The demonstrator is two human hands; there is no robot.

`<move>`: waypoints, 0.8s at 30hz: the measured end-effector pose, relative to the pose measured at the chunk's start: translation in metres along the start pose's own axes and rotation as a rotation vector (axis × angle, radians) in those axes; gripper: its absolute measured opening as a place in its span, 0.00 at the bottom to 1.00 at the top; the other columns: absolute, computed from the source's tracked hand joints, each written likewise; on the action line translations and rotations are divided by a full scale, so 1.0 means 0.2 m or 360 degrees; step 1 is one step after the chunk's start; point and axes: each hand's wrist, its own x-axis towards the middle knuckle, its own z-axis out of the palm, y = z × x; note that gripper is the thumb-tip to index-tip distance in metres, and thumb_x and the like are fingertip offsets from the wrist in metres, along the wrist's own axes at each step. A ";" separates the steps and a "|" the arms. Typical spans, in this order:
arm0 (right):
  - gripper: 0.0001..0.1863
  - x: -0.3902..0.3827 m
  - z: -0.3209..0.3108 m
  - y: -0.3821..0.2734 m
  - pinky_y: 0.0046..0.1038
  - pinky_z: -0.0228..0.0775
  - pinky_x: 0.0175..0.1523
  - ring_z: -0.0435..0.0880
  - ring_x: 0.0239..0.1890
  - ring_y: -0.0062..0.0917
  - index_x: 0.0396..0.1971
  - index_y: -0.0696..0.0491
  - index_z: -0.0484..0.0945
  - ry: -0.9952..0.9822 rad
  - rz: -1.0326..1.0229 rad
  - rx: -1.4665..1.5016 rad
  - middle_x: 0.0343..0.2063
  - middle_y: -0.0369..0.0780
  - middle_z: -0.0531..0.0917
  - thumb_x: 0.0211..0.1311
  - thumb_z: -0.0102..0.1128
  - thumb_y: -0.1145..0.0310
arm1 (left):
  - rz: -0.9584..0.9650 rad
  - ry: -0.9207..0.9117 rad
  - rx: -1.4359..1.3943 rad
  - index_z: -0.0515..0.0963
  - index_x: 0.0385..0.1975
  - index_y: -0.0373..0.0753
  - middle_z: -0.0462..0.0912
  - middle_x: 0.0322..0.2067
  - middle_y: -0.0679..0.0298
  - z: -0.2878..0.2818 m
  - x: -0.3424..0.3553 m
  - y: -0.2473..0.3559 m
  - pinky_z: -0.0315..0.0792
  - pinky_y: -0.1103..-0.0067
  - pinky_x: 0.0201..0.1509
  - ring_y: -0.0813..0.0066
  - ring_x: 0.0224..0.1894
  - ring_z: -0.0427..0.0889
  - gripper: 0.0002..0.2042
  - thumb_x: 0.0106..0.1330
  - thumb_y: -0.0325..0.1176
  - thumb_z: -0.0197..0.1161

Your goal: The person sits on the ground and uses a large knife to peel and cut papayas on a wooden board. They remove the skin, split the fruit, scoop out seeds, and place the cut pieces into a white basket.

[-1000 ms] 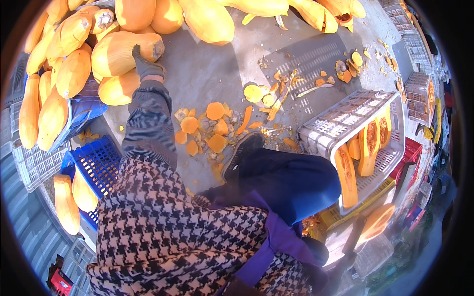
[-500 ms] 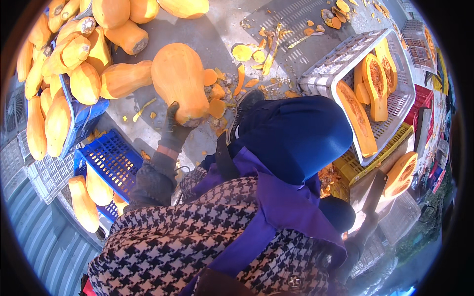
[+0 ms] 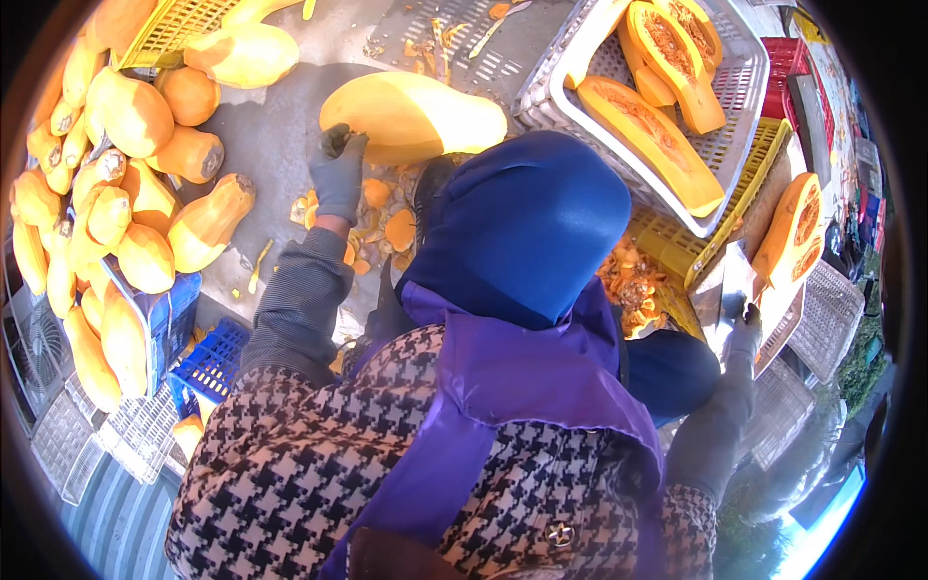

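A whole peeled orange squash [image 3: 416,121] lies sideways on the floor ahead of my knee, its wide end to the left. My left hand [image 3: 338,174], in a grey glove, is closed against the lower edge of that wide end. Its fingers are curled, and what they hold, if anything, is hidden. At the right, my gloved right hand [image 3: 744,338] is closed round the handle end of a broad-bladed knife [image 3: 737,285], blade pointing away from me. Beside the blade rests a cut squash half [image 3: 791,227], seeds showing.
Squash halves fill part of a white crate [image 3: 570,101] at the upper right, on a yellow crate [image 3: 739,208]. Seeds and pulp [image 3: 630,285] lie below it. Whole squashes [image 3: 130,111] are heaped at the left around blue crates [image 3: 174,314]. Trimmings [image 3: 398,230] litter the floor.
The view has shifted. The squash under my left hand has turned from upright to sideways, and that hand has moved to its wide end. My right hand and the knife show more clearly.
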 end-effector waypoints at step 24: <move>0.23 -0.60 1.65 -1.94 0.29 0.75 0.44 0.79 0.42 0.28 0.59 0.57 0.66 -0.1380 0.0406 0.1237 0.47 0.42 0.78 0.68 0.49 0.63 | 0.0477 -0.0957 0.0886 0.76 0.51 0.36 0.78 0.52 0.59 0.41 1.21 -0.17 0.67 0.77 0.59 0.71 0.55 0.74 0.18 0.64 0.36 0.62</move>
